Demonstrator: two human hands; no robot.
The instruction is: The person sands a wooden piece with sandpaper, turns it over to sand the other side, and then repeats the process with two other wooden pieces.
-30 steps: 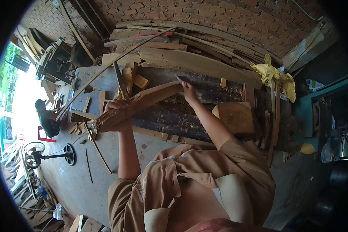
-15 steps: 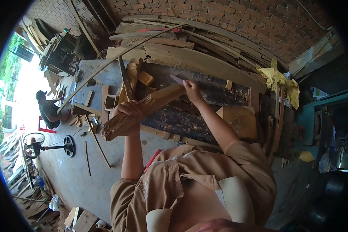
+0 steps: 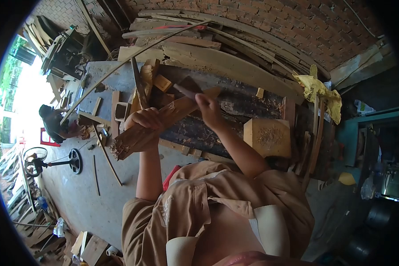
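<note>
My left hand [image 3: 144, 119] is closed over the near part of a long rough piece of wood [image 3: 175, 111], its ragged end pointing toward my lower left. My right hand [image 3: 209, 110] is closed on a cleaver-like tool with a broad dark blade [image 3: 188, 87]; its handle is hidden in my fingers. The blade stands over the far part of the wood; whether it touches cannot be made out. Just beyond my left hand, a curved wooden piece [image 3: 137, 82] leans among wood offcuts. A small wood block [image 3: 162, 83] lies near the blade.
A dark, chip-strewn workbench [image 3: 248, 106] carries a large wood block [image 3: 267, 137] at right. Long boards [image 3: 235, 66] lie along the brick wall. A yellow bag [image 3: 317, 91] hangs at right. A person [image 3: 53, 124] crouches at left beyond a long thin strip [image 3: 115, 68].
My right hand has moved left and slightly nearer me, and the blade now shows its broad face. My left hand still grips the wood. The crouching person leans further forward.
</note>
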